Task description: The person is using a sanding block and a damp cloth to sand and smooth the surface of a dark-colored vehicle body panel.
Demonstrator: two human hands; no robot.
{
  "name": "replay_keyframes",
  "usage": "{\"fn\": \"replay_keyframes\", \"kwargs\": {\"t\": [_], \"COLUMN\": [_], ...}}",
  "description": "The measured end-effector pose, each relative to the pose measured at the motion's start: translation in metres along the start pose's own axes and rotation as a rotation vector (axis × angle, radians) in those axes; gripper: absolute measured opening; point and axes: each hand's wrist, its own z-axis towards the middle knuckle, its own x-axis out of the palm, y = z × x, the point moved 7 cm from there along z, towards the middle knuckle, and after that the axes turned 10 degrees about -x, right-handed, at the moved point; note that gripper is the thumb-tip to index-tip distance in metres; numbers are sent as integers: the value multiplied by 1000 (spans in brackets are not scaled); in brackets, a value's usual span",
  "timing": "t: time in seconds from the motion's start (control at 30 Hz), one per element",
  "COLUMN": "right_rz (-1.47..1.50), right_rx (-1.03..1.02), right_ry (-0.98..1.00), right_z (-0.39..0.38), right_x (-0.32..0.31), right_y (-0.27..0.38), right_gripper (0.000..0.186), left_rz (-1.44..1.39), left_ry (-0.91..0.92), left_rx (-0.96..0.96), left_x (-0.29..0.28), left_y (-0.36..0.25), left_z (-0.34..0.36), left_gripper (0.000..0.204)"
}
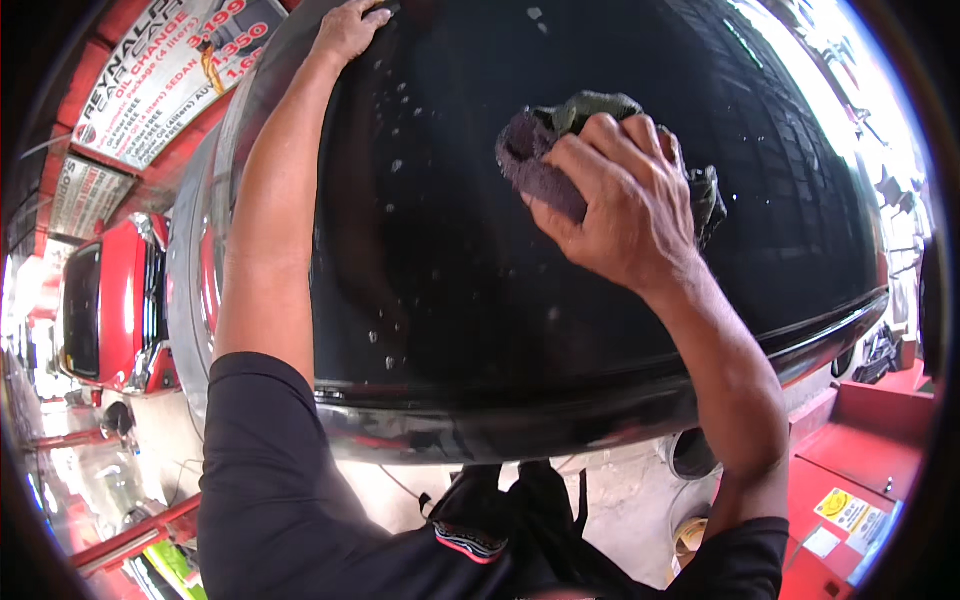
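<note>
A glossy black car panel stretches in front of me, dotted with water drops, mostly along its left part. My right hand presses a bunched microfiber cloth against the right half of the panel. The cloth is dark purple-grey at its left and dark green where it folds above and beside my fingers. At the far left of the panel, my left hand rests on the surface with its fingers reaching out, holding nothing. Part of that hand lies close to the picture's upper rim.
A red car stands off to the left, below a large printed signboard. Red metal cabinet is at the lower right, close to my right elbow. A dark round container sits on the pale floor beneath the panel's edge.
</note>
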Motion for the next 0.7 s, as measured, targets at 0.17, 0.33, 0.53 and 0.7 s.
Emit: {"fn": "replay_keyframes", "kwargs": {"t": [0.17,0.33,0.53,0.7], "right_rz": [1,-22,26,46], "right_rx": [15,52,29,-1], "right_ry": [-8,35,-15,39], "right_z": [-10,-5,0,8], "right_x": [4,2,-5,-4], "right_y": [-11,-2,1,3], "right_gripper": [43,40,38,39], "left_rz": [-98,-208,-62,2], "left_ry": [29,277,41,31], "left_rx": [315,232,382,149], "left_x": [-23,-76,6,35], "left_y": [-102,-164,-98,-64], "left_z": [-144,-257,-48,26], "left_gripper": [35,47,33,36]}}
